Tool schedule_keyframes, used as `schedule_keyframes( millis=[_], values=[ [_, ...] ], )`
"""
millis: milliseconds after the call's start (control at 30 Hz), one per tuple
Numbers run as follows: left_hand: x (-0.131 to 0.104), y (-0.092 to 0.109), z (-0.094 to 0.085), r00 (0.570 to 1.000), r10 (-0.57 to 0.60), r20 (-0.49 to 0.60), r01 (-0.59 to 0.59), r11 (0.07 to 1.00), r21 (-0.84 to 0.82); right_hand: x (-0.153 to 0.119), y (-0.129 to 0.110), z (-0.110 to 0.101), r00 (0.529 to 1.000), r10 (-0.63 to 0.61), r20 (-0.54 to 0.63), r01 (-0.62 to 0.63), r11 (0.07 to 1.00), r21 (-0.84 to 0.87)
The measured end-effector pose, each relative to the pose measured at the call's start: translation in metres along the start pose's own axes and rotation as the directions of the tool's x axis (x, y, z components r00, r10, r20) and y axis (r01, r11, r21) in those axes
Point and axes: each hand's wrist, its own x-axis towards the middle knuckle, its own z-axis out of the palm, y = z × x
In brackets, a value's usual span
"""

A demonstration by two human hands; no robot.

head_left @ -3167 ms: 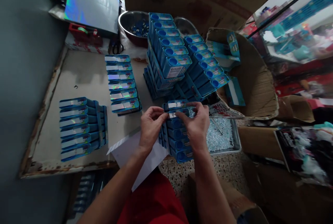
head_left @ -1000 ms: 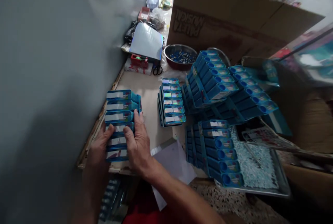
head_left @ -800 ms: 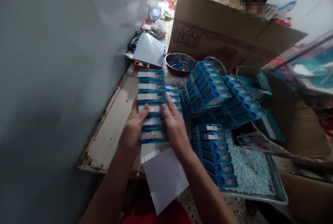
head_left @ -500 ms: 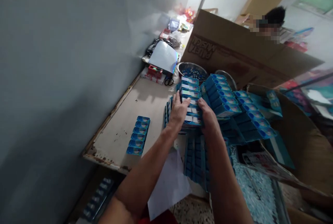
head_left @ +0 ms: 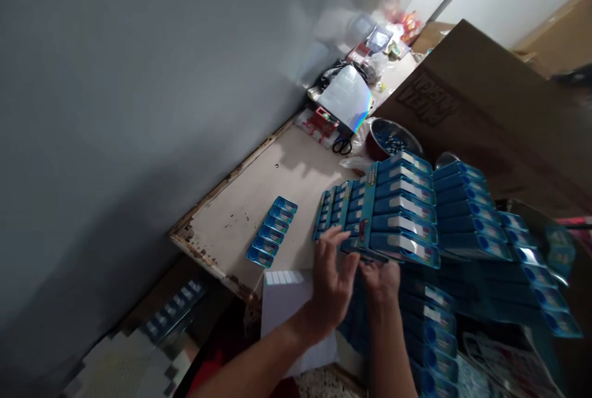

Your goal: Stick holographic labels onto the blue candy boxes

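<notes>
A block of small blue boxes [head_left: 402, 216] with pale strips on their ends stands on the table, with several rows behind its front face. My left hand [head_left: 332, 277] is at the block's near lower corner, thumb and fingers apart. Beside it, my right hand [head_left: 382, 281] is turned palm up at the block's lower edge; its fingertips are hidden. A separate row of blue boxes [head_left: 272, 231] lies to the left on the table. Below my hands hangs a white sheet [head_left: 289, 311] with a strip of pale labels [head_left: 284, 277] at its top.
The worn white table [head_left: 240, 200] runs along a grey wall. Scissors [head_left: 342, 146], a red tape dispenser [head_left: 326, 115] and a metal bowl of small blue pieces [head_left: 393, 139] stand farther back. More blue box stacks [head_left: 476, 219] and a large cardboard box [head_left: 462, 95] occupy the right.
My hands have moved from the top sides of a box block down to its near lower edge. The block now stands turned, its long side showing. The view has swung left.
</notes>
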Motion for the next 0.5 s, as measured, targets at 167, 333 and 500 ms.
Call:
schedule_keyframes(
  millis=[167, 333, 500],
  values=[
    [-0.024, -0.086, -0.116, 0.98, -0.062, -0.187, 0.132, 0.912, 0.389, -0.067, 0.1, -0.01, 0.962, 0.272, -0.009, -0.269, 0.946, -0.178],
    [-0.053, -0.114, -0.215, 0.975, 0.005, -0.221, 0.14, 0.761, 0.633, -0.126, 0.145, -0.013, 0.97, 0.243, 0.021, -0.215, 0.894, -0.392],
    [-0.095, -0.113, -0.2, 0.973, -0.106, 0.205, -0.044, 0.787, 0.615, -0.12, 0.139, -0.03, 0.999, -0.046, -0.019, 0.026, 0.806, -0.592]
  ],
)
